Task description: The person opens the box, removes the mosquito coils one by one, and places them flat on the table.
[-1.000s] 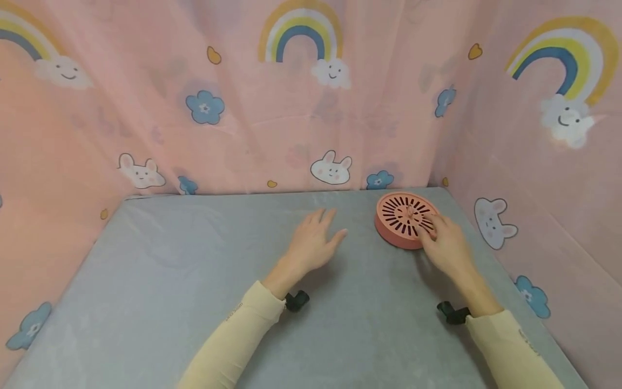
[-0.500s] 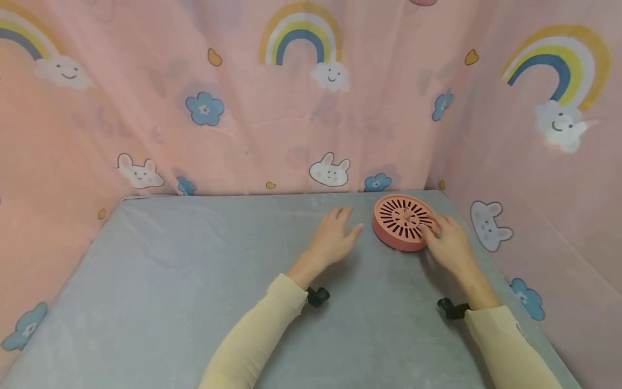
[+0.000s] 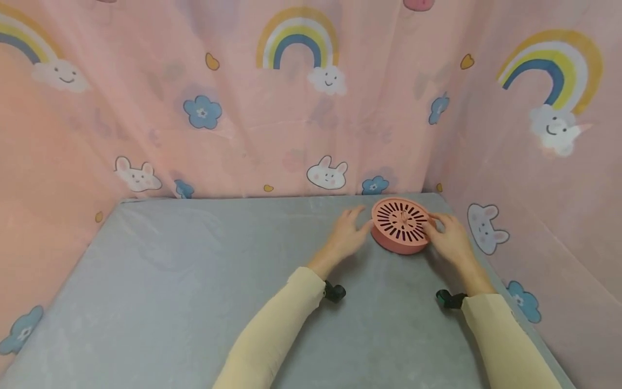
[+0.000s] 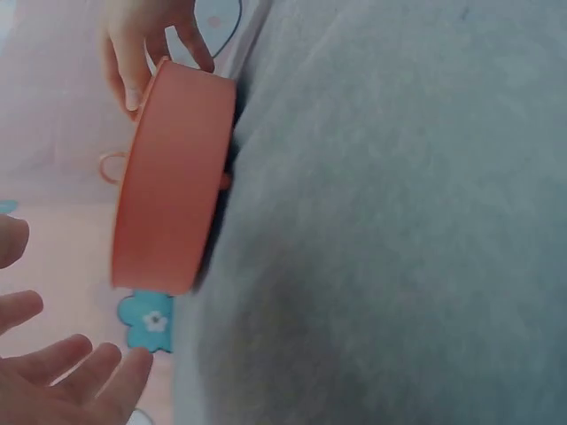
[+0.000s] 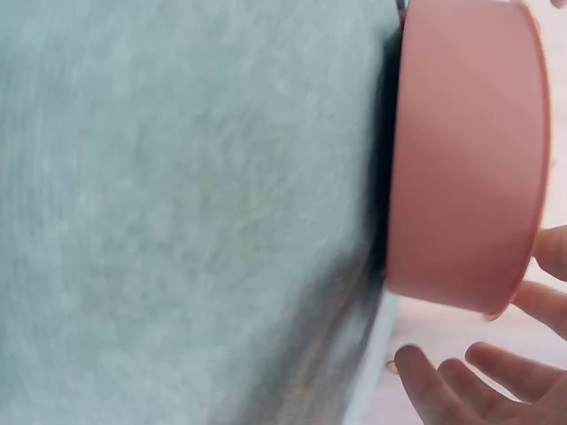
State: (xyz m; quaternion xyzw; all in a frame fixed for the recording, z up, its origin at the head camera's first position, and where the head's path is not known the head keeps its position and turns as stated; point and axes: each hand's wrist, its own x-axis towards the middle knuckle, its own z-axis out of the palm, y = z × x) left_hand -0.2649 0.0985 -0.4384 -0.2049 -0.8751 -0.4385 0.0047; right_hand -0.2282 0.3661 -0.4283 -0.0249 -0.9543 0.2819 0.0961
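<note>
A round pink box with a slotted lid and a small loop on top, which looks like a mosquito coil holder (image 3: pixel 399 243), stands on the table near its far right corner. My right hand (image 3: pixel 452 237) is at its right side, thumb and a finger touching the lid's rim; in the right wrist view the other fingers spread free below the pink wall (image 5: pixel 465 159). On the other side my left hand (image 3: pixel 342 235) reaches in, fingers extended, the thumb tip close to the rim. In the left wrist view, a gap shows between the left fingers (image 4: pixel 53 363) and the holder.
A grey cloth covers the table (image 3: pixel 194 281). Pink curtains (image 3: pixel 252 129) with rainbows, rabbits and flowers rise along the back and sides, close behind and to the right of the holder. A dark wrist camera (image 3: pixel 335 292) sits at the left cuff, another (image 3: pixel 449 299) at the right.
My left hand has moved right and slightly away from me, up to the holder's left side. The right hand stays at the rim. The head view has shifted slightly.
</note>
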